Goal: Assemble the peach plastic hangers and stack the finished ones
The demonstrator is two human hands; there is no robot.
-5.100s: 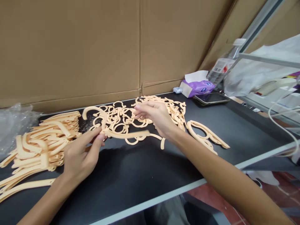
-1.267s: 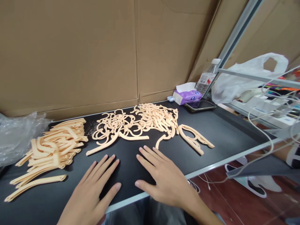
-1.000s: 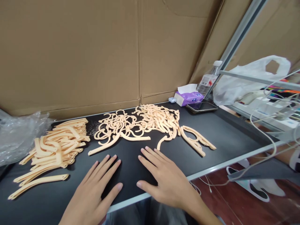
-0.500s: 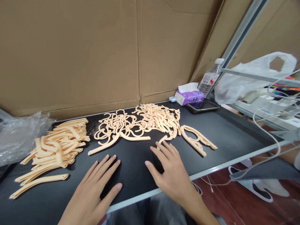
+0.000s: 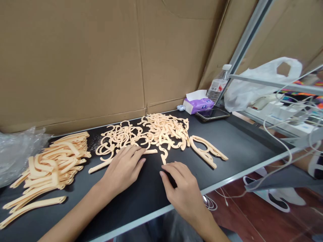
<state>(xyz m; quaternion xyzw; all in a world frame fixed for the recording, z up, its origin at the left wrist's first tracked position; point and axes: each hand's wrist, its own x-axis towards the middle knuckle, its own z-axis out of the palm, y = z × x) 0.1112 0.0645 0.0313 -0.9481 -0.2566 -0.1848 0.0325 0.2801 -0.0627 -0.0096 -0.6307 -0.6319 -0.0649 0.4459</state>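
My left hand (image 5: 123, 166) lies with its fingers stretched over the middle of two long cream plastic hanger arms (image 5: 99, 166); the covered part is hidden, and I see no grip on them. My right hand (image 5: 184, 186) is open and half curled, its fingertips touching or just beside the lower end of a small cream hanger hook (image 5: 164, 156). Behind the hands lie a loose heap of curved hooks (image 5: 118, 136) and a denser heap of small hanger pieces (image 5: 169, 127). Right of these rests a joined pair of hanger arms (image 5: 205, 151).
Long hanger arms are piled (image 5: 58, 161) at the left, with a single arm (image 5: 35, 206) in front. Clear plastic wrap (image 5: 20, 154) lies beyond. At the back right are a purple tissue pack (image 5: 199, 105), a phone (image 5: 212, 113) and a bottle (image 5: 218, 85) beside a metal rack (image 5: 248, 40).
My left hand has moved forward and right onto the hanger arms. The small hook beside my right fingertips now points toward me, farther from the heap. The view has shifted slightly right.
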